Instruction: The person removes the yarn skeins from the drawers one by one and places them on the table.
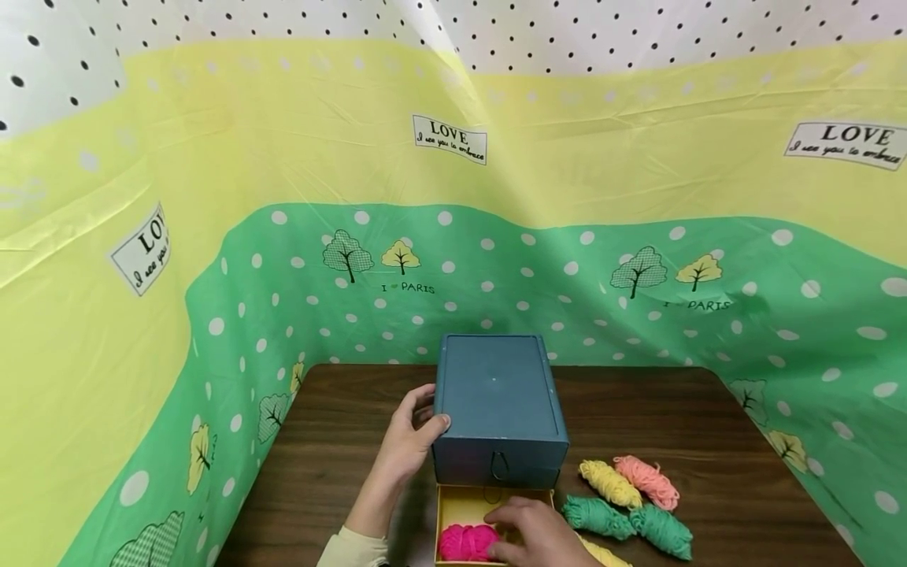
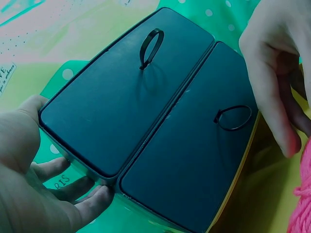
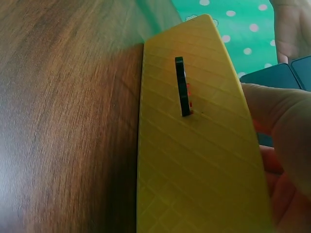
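A dark blue drawer box (image 1: 499, 386) stands on the table, its two blue drawer fronts pushed in, each with a black loop pull. Below them a yellow drawer (image 1: 468, 502) is pulled out, holding a bright pink yarn bundle (image 1: 466, 542). My left hand (image 1: 409, 441) rests against the box's left side, thumb on the top edge and fingers spread along the side. Over the yellow drawer, my right hand (image 1: 534, 531) has its fingers loosely bent down beside the pink yarn. In the right wrist view, its thumb lies at the drawer front's (image 3: 194, 136) upper edge.
On the table right of the drawer lie a yellow yarn bundle (image 1: 610, 483), a salmon one (image 1: 647, 481), two green ones (image 1: 598, 516) (image 1: 662, 531) and another yellow one (image 1: 601, 554). A patterned green and yellow curtain (image 1: 496, 268) hangs around the wooden table (image 1: 319, 441).
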`<act>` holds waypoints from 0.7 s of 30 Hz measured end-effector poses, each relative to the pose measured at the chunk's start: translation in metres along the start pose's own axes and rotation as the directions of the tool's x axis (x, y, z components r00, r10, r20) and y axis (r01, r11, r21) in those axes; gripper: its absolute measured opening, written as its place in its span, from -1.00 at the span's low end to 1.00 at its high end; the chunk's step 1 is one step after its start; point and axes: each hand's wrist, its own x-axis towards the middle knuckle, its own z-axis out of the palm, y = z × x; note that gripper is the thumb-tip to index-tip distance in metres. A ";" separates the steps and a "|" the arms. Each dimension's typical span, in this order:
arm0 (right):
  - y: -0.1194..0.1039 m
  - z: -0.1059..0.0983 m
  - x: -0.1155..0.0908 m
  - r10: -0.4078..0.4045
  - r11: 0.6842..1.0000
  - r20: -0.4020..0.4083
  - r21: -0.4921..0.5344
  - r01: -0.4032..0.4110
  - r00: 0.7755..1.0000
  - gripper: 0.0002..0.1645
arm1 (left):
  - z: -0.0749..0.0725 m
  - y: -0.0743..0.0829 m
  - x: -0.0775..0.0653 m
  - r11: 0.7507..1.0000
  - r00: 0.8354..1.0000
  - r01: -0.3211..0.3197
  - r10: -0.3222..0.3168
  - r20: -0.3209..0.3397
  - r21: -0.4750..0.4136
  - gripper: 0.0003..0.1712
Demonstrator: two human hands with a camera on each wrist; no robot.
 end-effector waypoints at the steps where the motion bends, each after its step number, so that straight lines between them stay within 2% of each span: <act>1: 0.001 0.001 0.001 -0.001 1.000 0.005 0.000 0.001 1.000 -0.63 | 0.000 0.000 0.000 1.000 1.000 0.001 -0.001 0.001 0.000 -0.32; 13: 0.001 0.002 0.011 -0.029 1.000 0.072 0.007 0.029 0.997 -0.70 | 0.000 0.001 0.000 1.000 1.000 -0.001 0.001 0.003 0.001 -0.32; 21: 0.006 0.002 0.015 0.009 0.998 0.119 0.066 -0.017 0.993 -0.73 | 0.000 0.001 0.000 1.000 1.000 -0.001 0.001 0.007 0.012 -0.32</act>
